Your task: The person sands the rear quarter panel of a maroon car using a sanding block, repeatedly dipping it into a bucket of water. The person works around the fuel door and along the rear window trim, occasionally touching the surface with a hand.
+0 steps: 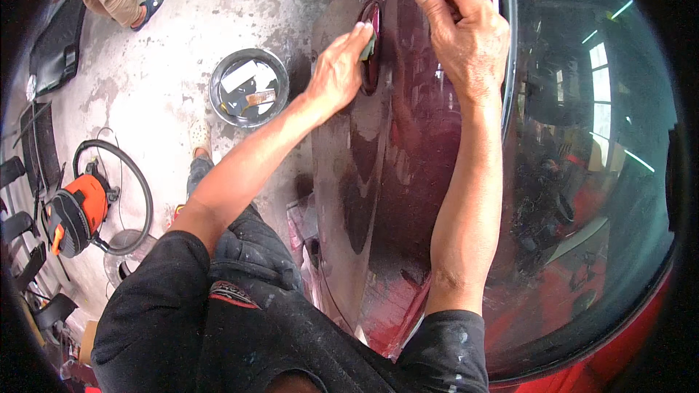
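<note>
Rubbing door handle (373,76), apparently | green pad (368,48) held by left hand (336,73) | right hand (472,33) half-curled, grasp unclear | even pressure next required

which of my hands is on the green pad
Your left hand, with the green pad at the oval recess; your right hand, loosely curled, shows none.
</note>
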